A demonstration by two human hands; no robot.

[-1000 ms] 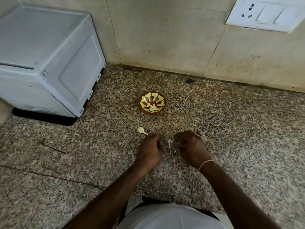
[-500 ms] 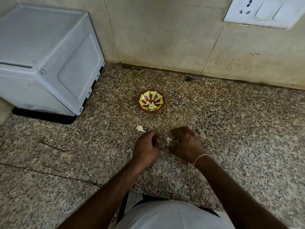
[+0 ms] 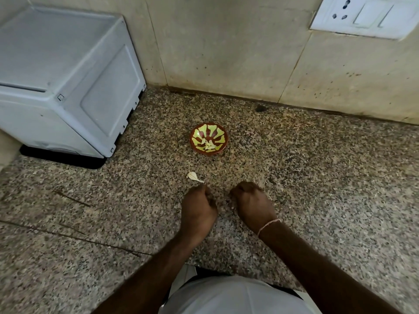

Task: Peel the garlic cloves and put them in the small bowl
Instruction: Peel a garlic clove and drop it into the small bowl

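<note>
Keeping your left hand [image 3: 197, 210] and right hand [image 3: 252, 203] curled just apart, low over the granite counter [image 3: 328, 177], suits peeling near the small bowl [image 3: 208, 138] of peeled cloves [image 3: 209, 145], though whether either holds garlic stays hidden; one unpeeled garlic clove [image 3: 192, 176] waits beside your left.

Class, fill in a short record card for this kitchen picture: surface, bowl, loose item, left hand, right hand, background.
surface: speckled granite counter
bowl: small round red bowl with yellow-green pattern, pale peeled cloves inside
loose item: pale garlic piece on the counter, between bowl and left hand
left hand: fingers curled, contents hidden
right hand: fingers curled, contents hidden, thin wristband
background: grey appliance box at left; white wall socket plate
</note>
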